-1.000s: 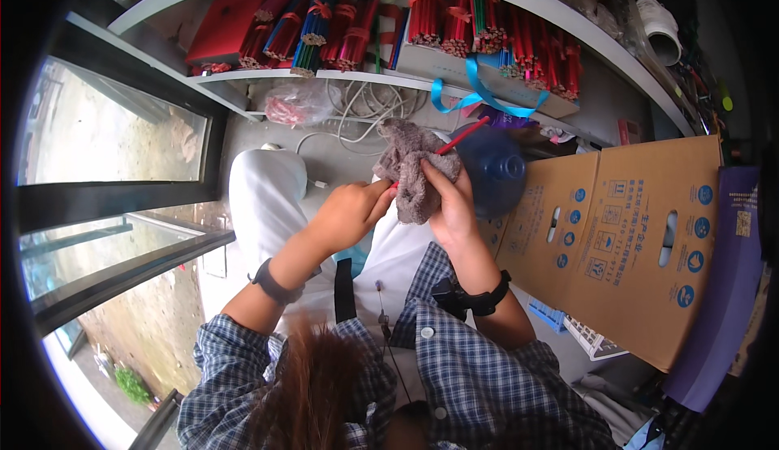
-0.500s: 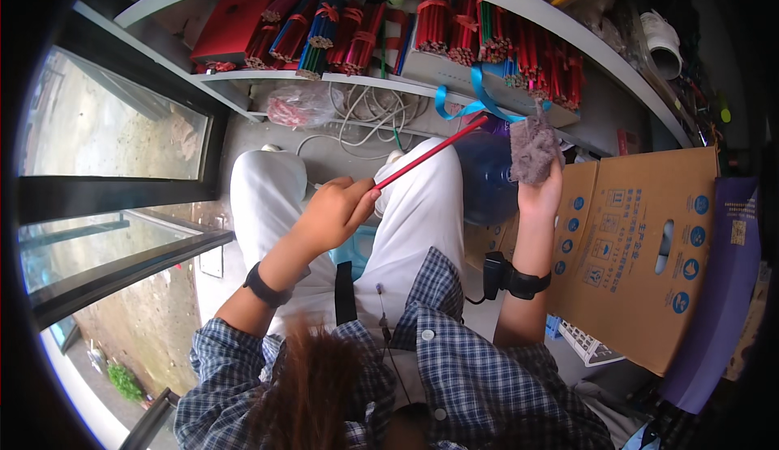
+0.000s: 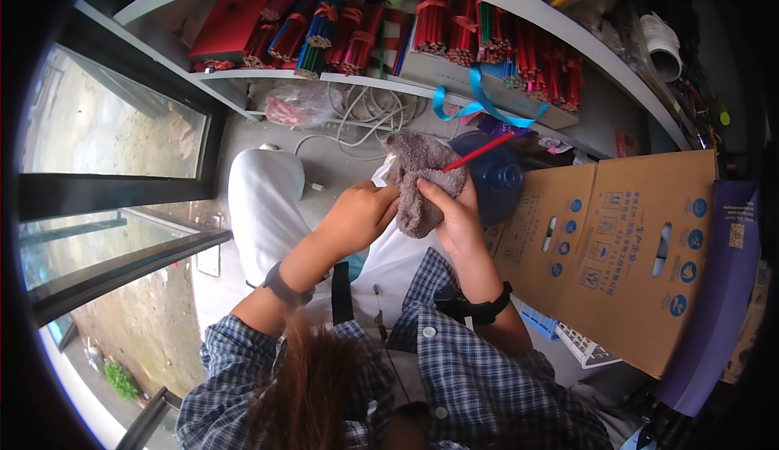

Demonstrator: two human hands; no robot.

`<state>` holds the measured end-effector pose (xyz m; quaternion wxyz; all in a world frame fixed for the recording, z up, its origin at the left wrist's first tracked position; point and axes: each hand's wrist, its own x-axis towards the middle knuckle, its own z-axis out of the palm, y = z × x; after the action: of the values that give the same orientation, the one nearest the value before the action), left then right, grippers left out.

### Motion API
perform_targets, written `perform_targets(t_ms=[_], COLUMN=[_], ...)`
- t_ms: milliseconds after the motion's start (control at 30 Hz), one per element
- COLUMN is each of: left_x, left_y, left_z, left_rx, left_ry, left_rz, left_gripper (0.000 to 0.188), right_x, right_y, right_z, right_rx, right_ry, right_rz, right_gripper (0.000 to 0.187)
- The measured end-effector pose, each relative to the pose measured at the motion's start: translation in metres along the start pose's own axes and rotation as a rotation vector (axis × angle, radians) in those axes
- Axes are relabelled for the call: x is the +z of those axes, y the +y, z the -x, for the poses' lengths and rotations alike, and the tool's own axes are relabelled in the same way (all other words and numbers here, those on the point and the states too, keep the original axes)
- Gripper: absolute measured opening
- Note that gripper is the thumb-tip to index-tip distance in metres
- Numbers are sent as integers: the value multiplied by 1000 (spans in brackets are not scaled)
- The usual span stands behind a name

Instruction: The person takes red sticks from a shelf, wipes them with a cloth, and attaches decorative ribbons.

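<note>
My left hand point(image 3: 359, 216) is closed at the near end of a slim red pencil point(image 3: 480, 151), whose lower part is hidden. A fluffy grey-brown cloth point(image 3: 422, 156) is folded around the pencil's middle, and my right hand point(image 3: 457, 213) grips the cloth with the thumb on top. The pencil's far end sticks out of the cloth, pointing up and to the right. Both hands are close together above my lap.
Bundles of red, blue and green pencils point(image 3: 432, 28) fill the shelf ahead. A blue ribbon point(image 3: 479, 97) hangs from it. A big blue water bottle point(image 3: 491, 176) and a cardboard box point(image 3: 621, 247) stand at the right. White cables point(image 3: 365, 113) lie under the shelf. Glass doors point(image 3: 114, 125) are at the left.
My right hand has brought the cloth left and down, and it now wraps the pencil. My left hand has moved slightly right, still holding the pencil.
</note>
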<state>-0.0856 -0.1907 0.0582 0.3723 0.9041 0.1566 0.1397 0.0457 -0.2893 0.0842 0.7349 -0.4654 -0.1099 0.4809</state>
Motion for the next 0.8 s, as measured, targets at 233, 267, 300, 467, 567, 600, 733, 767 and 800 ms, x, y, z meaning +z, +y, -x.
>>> perform_targets(t_ms=[233, 267, 300, 467, 567, 600, 733, 767, 800], left_x=[-26, -29, -31, -40, -42, -40, -29, -24, -23], left_y=[4, 2, 0, -10, -3, -2, 11, 14, 20], left_z=[16, 20, 23, 27, 19, 16, 5, 1, -2], left_rx=[-28, -21, -18, -265, -409, -406, -360, -318, -277], left_ry=[-13, -10, -9, 68, 161, 189, 185, 170, 103], left_rz=[76, 88, 89, 225, 459, 542, 530, 470, 350], left_gripper=[18, 19, 19, 21, 23, 23, 18, 16, 11], right_x=[-34, -47, -61, -98, -89, -84, -25, -12, 0], right_y=[-29, -37, -42, -74, -62, -55, -26, -19, -9], right_z=[-11, -14, -17, -20, -11, -8, -2, -2, 0], right_rx=[-89, -132, -170, -287, -226, -200, -46, -9, -29], right_ry=[173, 186, 182, 293, 237, 191, 15, -38, -28], right_rz=[-123, -98, -76, -115, -122, -113, -125, -157, -74], right_gripper=[34, 33, 33, 35, 38, 43, 54, 57, 56])
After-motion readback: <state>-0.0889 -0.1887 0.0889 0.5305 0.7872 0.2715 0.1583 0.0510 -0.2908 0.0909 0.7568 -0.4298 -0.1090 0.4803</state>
